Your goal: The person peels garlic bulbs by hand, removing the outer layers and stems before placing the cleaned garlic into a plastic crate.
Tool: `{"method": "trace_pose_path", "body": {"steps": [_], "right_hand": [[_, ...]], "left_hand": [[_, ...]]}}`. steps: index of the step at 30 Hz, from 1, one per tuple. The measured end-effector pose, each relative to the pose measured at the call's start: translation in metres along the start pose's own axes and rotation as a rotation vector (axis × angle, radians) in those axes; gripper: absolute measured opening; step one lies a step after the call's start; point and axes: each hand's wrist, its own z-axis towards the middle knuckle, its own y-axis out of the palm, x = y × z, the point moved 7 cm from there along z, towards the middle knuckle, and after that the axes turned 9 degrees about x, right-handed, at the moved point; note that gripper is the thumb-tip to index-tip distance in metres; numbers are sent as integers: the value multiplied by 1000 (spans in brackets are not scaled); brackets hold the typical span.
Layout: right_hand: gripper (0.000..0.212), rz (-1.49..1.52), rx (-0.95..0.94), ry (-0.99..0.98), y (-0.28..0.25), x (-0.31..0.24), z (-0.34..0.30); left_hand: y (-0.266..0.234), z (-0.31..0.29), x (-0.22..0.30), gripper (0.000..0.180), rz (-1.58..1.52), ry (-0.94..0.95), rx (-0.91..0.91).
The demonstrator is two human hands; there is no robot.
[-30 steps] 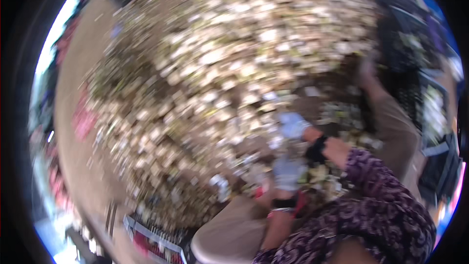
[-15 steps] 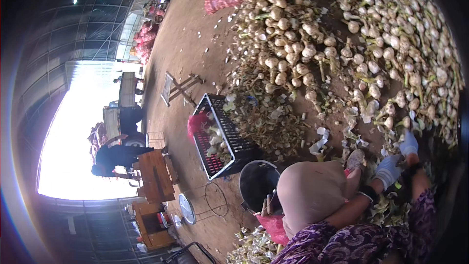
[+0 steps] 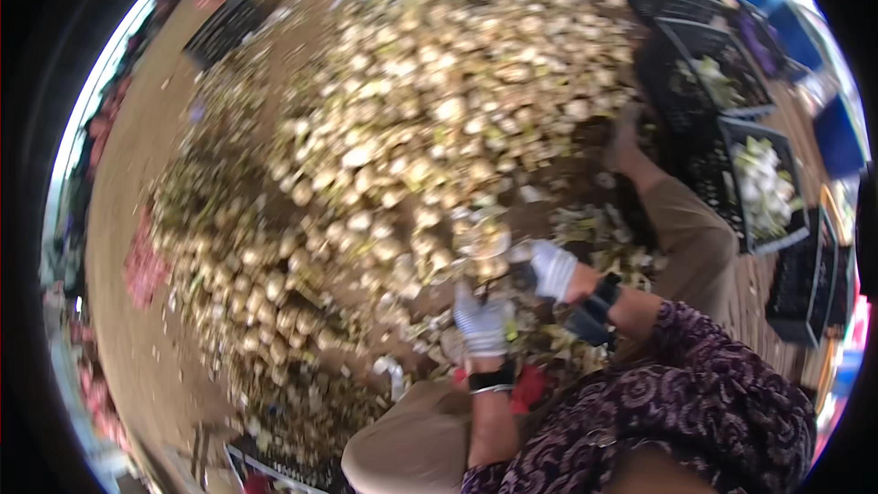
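Note:
Both of my hands wear white, grey-striped gloves and work low in front of my body, at the near edge of a large heap of garlic bulbs (image 3: 412, 119). My left hand (image 3: 482, 322) reaches up to the closest bulbs, its fingers smeared by motion. Just to its right, my right hand (image 3: 552, 271) is curled closed. A small dark shape shows beside its fingers, too blurred to name. Pale bulbs and dry stalks lie between and beyond the hands. Loose peelings (image 3: 585, 224) are scattered around them.
On the right, black crates stand in a row, one holding white trimmed bulbs (image 3: 766, 185). Another black crate (image 3: 226, 30) sits at far left. A pink mesh bag (image 3: 146, 261) lies beside the heap's left edge. My bent knees (image 3: 412, 434) flank the work spot.
My view has swung to the right and levelled; the doorway and stools are gone, and the crates at right have come in. My hands now appear nearer the middle, still close together.

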Motion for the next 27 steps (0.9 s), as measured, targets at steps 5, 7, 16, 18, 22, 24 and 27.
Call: {"method": "trace_pose_path", "body": {"steps": [5,7,16,18,22,24,27], "right_hand": [[27,1034,63,828,-22,-13,-31],[25,879,114,564,-39,-19,-25],[29,581,146,547,-72,-18,-38],[30,689,252,597,-80,-9,-43],[28,684,377,527,-90,7,-40],[27,691,366,506,-93,6,-47],[33,554,152,620,-78,-6,-52]], "left_hand": [[43,-27,10,47,288,140,-94],[48,-28,9,41,311,196,-88],[9,-16,-33,28,288,-161,-5],[3,-12,-22,25,288,-39,182],[3,-6,-16,33,258,57,143],[59,-44,-20,47,560,-3,-115],[72,-46,-10,50,663,193,-240]]}}
